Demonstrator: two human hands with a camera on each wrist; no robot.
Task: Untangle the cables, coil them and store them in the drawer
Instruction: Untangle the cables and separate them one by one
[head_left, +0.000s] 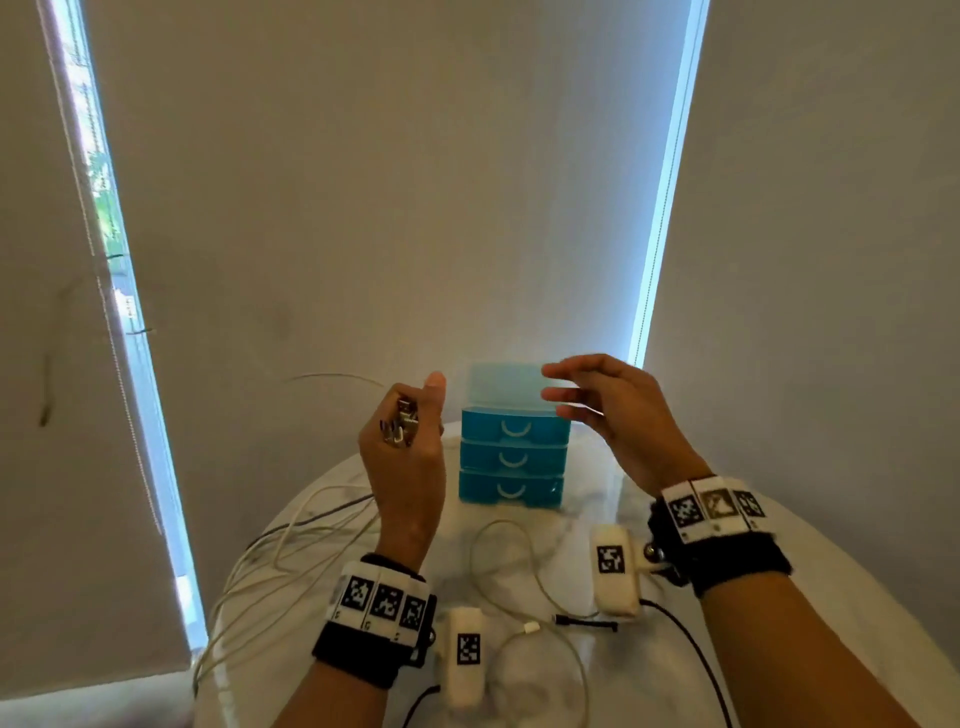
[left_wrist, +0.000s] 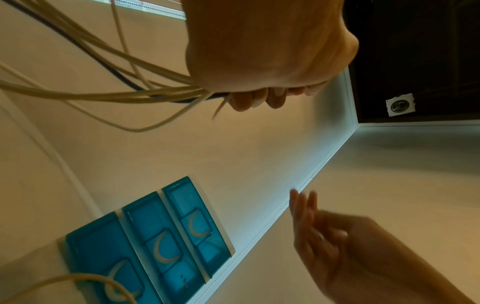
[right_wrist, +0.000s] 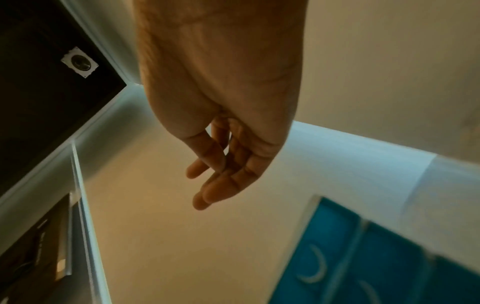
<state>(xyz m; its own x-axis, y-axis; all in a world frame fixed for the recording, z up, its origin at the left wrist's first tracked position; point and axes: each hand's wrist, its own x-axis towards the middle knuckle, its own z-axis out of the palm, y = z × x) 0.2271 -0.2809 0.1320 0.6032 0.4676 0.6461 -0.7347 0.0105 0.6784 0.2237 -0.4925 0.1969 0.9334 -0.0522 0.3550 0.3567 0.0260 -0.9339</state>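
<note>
Several white cables (head_left: 291, 545) bunched in the left hand (head_left: 405, 457), raised over a round marble table (head_left: 649, 654).

Its fingers curl round the cable ends and metal plugs (head_left: 400, 423), thumb up; the strands trail down off the table's left edge, one dark cable among them. Two looser cables, one white (head_left: 540, 644) and one black (head_left: 587, 621), lie on the table nearer the person. Behind stands a blue three-drawer organizer (head_left: 511, 457), all drawers closed. Just above it the right hand (head_left: 618, 410) hovers with relaxed, spread fingers, holding nothing.
</note>
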